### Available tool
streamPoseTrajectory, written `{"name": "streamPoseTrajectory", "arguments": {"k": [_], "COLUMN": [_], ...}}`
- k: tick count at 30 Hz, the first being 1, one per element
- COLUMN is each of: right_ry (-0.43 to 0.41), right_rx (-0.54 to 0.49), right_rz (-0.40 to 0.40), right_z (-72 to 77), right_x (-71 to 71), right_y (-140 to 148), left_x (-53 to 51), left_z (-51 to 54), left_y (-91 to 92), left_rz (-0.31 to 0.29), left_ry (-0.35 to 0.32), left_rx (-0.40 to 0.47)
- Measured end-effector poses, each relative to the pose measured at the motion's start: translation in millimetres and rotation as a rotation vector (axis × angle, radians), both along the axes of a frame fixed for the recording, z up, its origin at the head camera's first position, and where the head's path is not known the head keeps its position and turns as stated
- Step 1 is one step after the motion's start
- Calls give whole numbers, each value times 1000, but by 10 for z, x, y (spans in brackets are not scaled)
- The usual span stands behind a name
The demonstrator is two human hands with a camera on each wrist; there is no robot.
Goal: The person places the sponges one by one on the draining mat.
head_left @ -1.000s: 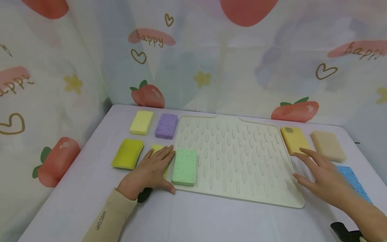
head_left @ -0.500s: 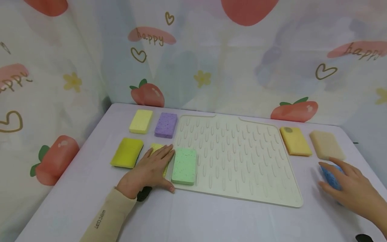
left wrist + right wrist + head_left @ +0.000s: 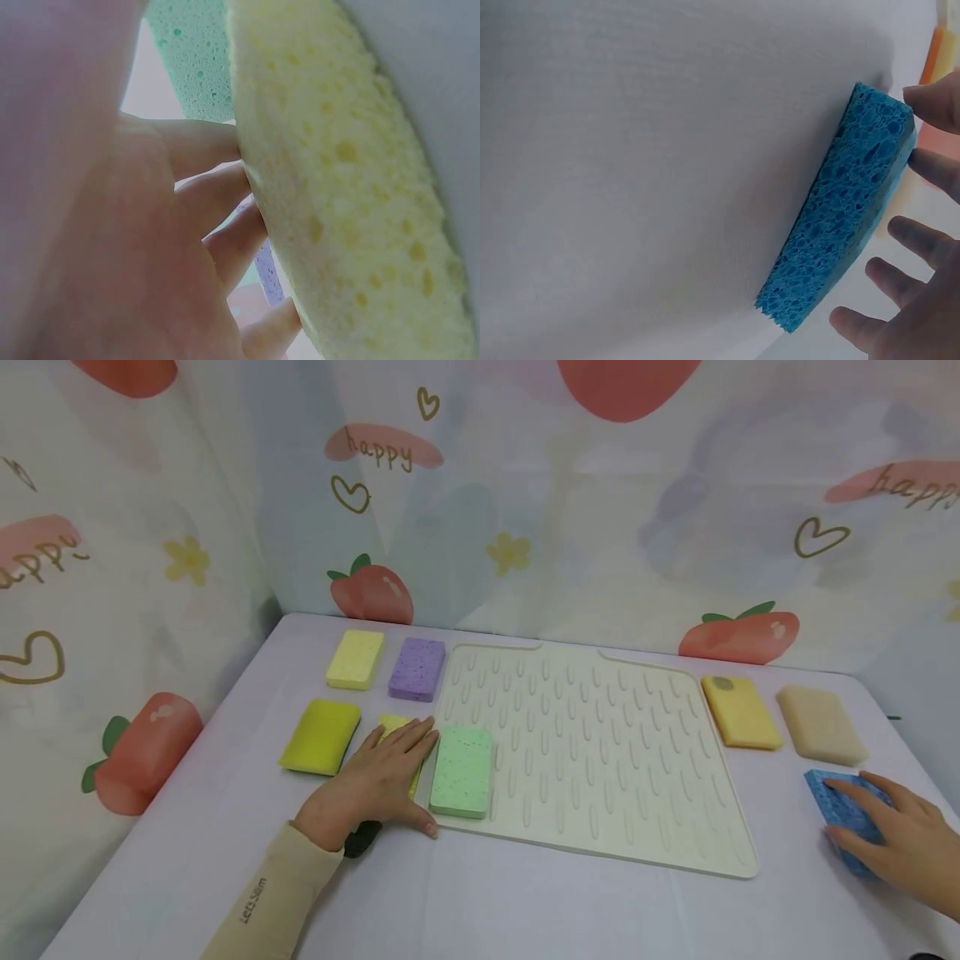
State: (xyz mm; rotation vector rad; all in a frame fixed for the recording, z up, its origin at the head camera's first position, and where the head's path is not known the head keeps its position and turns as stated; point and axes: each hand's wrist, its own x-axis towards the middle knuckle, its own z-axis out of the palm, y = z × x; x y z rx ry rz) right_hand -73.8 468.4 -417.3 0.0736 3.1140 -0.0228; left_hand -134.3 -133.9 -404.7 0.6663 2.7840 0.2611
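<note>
My left hand (image 3: pixel 375 785) rests over a yellow sponge (image 3: pixel 392 723), with its fingers extended and much of the sponge hidden underneath. In the left wrist view the fingertips touch the face of that pale porous sponge (image 3: pixel 345 180). At the right, my right hand (image 3: pixel 911 839) lies over a blue sponge (image 3: pixel 828 792) on the table. The right wrist view shows the thumb and one finger at a corner of the blue sponge (image 3: pixel 847 195); the other fingers are spread apart from it. A green sponge (image 3: pixel 462 772) lies on the left edge of the cream ridged mat (image 3: pixel 600 760).
Left of the mat are a pale yellow sponge (image 3: pixel 356 659), a purple sponge (image 3: pixel 417 669) and a bright yellow sponge (image 3: pixel 321 737). To its right lie a yellow-orange sponge (image 3: pixel 742 712) and a beige sponge (image 3: pixel 821 724). A printed cloth (image 3: pixel 585 527) hangs behind the table.
My right hand has moved right from beside the mat to the blue sponge. The sponge has shifted and turned, and its far end now shows. My left hand has stayed put.
</note>
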Motion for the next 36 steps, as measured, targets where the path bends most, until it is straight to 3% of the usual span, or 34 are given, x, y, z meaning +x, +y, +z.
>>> {"name": "streamPoseTrajectory", "arguments": {"k": [7, 19, 27, 36], "right_ry": [-9, -146, -79, -97], "right_rx": [-61, -52, -15, -33], "right_rz": [64, 79, 59, 40], "right_z": [-18, 98, 52, 175], "right_x": [-50, -132, -140, -105], "right_y": [91, 103, 120, -40], "left_x": [2, 12, 16, 9], "left_z": [6, 1, 12, 4], "left_y": [3, -1, 6, -4], "left_rz": [7, 7, 8, 5], "left_ry": [0, 1, -1, -2], "left_rx": [-1, 1, 0, 2]}}
